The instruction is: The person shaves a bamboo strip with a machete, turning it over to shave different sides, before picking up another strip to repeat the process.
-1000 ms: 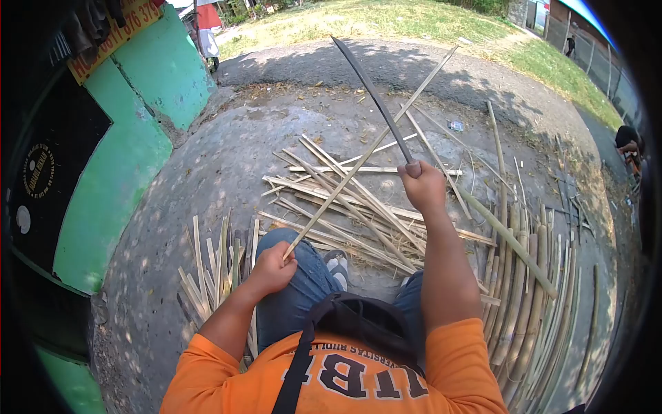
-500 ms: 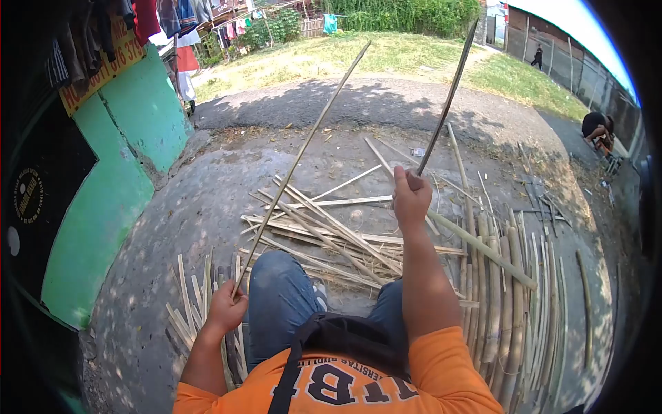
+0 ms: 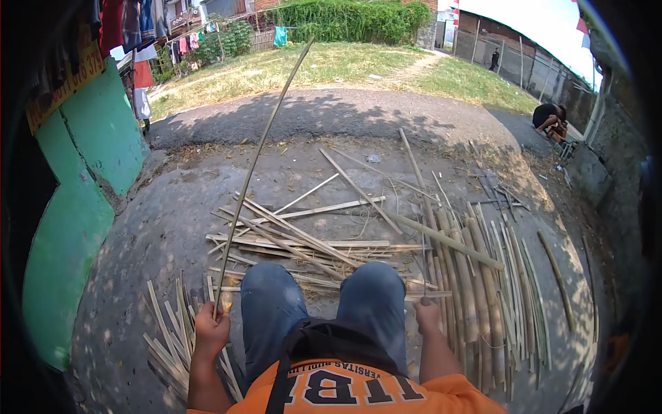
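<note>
Rising from my left hand, a long thin bamboo strip leans slightly right, its lower end gripped in my fingers. My right hand is closed low beside my right knee, around the handle of a long thin blade seen nearly end-on. A pile of split bamboo strips lies on the ground in front of my knees. Right of my right hand are thicker bamboo poles. More split strips lie left of my left hand.
A green wall stands at the left. A thick bamboo pole lies across the others. At the far right a person crouches near a wall, and another person stands farther back. A road crosses ahead.
My right hand has come down from its raised position to beside my right knee, bringing the blade with it. The view has shifted right, and my left hand still holds the strip upright.
</note>
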`<state>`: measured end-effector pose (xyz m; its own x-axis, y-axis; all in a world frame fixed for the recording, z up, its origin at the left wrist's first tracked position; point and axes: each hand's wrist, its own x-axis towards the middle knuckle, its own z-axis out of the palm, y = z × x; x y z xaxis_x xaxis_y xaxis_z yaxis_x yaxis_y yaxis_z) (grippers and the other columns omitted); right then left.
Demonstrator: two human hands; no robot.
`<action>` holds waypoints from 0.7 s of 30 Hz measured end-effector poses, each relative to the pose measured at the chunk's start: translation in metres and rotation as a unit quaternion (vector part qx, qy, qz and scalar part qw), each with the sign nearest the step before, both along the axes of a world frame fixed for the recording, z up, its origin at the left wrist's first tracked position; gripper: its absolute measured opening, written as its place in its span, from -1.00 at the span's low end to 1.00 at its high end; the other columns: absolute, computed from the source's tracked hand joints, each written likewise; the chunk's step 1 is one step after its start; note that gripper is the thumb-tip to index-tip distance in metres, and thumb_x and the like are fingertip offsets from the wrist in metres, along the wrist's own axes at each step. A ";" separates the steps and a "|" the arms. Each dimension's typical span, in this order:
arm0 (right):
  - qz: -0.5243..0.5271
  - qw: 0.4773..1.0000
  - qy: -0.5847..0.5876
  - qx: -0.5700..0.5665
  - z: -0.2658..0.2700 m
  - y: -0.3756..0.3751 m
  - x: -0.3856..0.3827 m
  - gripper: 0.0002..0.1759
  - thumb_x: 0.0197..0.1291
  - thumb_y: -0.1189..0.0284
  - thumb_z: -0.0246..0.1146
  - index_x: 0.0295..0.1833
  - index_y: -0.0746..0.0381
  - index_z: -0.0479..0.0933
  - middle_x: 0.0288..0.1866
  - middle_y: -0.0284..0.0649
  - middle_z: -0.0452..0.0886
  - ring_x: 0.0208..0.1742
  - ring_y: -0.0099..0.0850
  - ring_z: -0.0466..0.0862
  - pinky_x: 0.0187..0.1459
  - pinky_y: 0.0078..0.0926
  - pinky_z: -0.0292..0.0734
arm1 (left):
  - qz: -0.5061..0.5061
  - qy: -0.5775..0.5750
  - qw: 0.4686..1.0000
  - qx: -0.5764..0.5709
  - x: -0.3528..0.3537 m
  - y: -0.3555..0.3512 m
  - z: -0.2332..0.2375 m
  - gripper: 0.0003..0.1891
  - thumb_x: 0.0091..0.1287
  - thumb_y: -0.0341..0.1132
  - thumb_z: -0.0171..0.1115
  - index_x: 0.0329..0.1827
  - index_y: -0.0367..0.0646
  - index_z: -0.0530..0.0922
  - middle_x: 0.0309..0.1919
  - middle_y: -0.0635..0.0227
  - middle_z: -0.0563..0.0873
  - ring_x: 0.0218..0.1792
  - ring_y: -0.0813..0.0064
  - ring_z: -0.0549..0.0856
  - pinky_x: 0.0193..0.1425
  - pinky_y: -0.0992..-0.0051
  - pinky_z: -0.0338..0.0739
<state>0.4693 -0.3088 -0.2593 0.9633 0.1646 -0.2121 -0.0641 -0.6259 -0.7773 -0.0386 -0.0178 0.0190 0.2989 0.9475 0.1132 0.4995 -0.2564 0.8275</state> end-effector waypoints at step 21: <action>-0.001 0.945 0.326 -0.025 0.040 -0.165 -0.085 -0.43 0.31 0.47 0.39 0.41 0.07 0.46 -0.33 -0.22 0.59 -0.49 -0.35 0.62 -0.43 -0.21 0.65 | -0.015 -0.063 0.996 -0.054 -0.043 0.024 -0.061 -0.85 0.35 -0.52 0.25 -0.23 -0.14 0.42 -0.47 0.49 0.46 -0.45 0.67 0.44 -0.34 0.51 0.35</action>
<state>0.3847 -0.4741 -0.2195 0.6261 0.1369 -0.7676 -0.5206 -0.6595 -0.5423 -0.0815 0.0062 -0.0422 0.3174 0.9470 0.0505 0.3829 -0.1766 0.9068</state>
